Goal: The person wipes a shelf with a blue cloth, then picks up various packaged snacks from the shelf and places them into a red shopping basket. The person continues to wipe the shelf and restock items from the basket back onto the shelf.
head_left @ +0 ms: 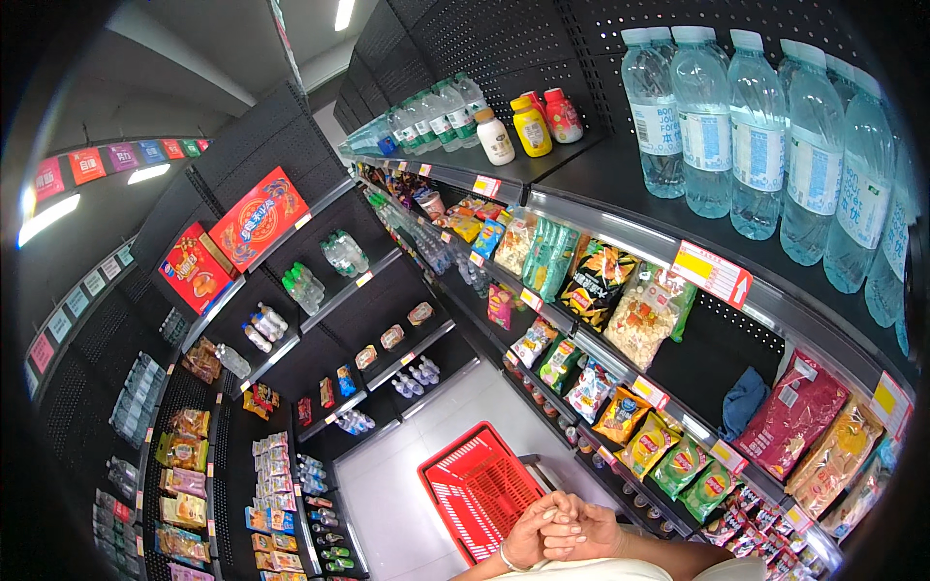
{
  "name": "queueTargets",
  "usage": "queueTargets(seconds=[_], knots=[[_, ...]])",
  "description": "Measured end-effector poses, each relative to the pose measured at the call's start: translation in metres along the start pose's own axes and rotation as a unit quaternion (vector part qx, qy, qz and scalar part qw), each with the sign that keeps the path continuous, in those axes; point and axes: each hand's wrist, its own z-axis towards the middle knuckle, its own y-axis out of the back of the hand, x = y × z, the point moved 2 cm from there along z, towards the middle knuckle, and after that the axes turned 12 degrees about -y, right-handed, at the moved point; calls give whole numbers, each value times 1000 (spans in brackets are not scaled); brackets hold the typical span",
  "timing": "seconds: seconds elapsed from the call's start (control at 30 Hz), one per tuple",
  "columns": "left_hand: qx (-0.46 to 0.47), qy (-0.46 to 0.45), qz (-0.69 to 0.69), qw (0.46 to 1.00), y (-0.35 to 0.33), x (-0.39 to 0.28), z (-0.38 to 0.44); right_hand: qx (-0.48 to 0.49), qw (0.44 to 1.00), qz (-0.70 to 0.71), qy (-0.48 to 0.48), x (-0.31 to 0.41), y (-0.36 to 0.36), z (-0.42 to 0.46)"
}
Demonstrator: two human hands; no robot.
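Observation:
My left hand (529,531), with a bracelet at the wrist, is folded together with my right hand (592,534) in front of my body. The fingers of both curl against each other, and I see no object in them; the palms are hidden. Just beyond them, a red plastic shopping basket (476,492) stands on the pale tiled floor (392,465). To the right, the nearest shelf goods are bags of potato chips (679,468) on a lower shelf. A crumpled blue cloth (746,401) lies on the shelf above, beside a large maroon snack bag (795,414).
Large water bottles (748,138) line the top right shelf, with drink bottles (532,127) farther along. Price tags (712,272) stick out from the shelf edges. Ahead are red gift boxes (260,218) on black shelving. Packaged snacks (183,465) fill the left racks.

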Motion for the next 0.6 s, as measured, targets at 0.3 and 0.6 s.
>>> queueTargets(seconds=[0.3,0.6], knots=[[4,32,-44,999,-18,-2,9,72,995,73,13,3,15,-11],[-10,59,-21,998,-17,14,16,121,987,102,-1,15,10,-25]])
